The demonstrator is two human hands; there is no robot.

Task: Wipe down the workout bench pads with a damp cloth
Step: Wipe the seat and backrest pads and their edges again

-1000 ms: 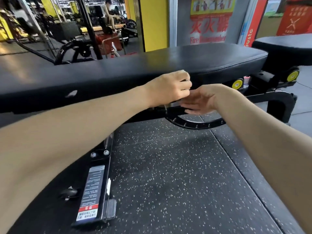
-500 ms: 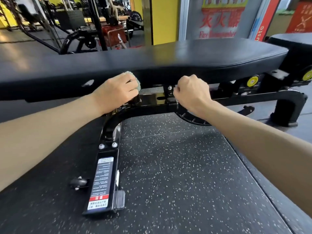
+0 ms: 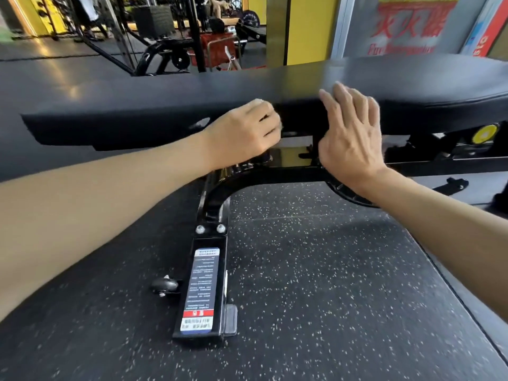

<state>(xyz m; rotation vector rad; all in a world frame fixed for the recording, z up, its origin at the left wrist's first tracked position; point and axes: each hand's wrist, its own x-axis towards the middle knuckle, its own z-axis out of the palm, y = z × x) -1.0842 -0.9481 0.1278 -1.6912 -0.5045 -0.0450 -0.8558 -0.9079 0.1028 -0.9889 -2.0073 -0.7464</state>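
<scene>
The black bench pad [image 3: 137,105] spans left to right. The right hand [image 3: 351,138] presses straight fingers on its near edge. Just left, the left hand [image 3: 242,136] is fisted against it; what it grips, I cannot tell.

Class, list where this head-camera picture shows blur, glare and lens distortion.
Head view: motion blur smears the right hand and the wall poster; a soft sheen lies on the bench pad at left; the wide lens bows its edge.
</scene>
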